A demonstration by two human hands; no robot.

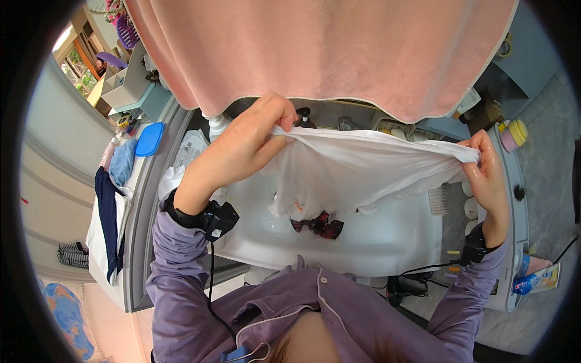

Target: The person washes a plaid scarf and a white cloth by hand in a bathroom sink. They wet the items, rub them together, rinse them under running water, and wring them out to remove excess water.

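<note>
A wet white cloth garment (354, 168) is stretched between both hands above a white washbasin (390, 245). My left hand (245, 140) pinches its upper edge at the left, between thumb and fingers. At the other end my right hand (485, 172) grips a bunched corner of it. The lower part of the cloth hangs down into the basin. Just below it, a dark red and black patterned piece (320, 225), perhaps a bow, lies in the basin. Each wrist wears a black strapped device with a cable.
A pink towel (317, 54) hangs over the back, partly covering the faucet (347, 123) and a pump bottle (218, 127). Folded clothes (106, 227) and a blue lid (150, 139) lie on the left ledge. A white brush (438, 202) and toothpaste tube (537, 279) are at the right.
</note>
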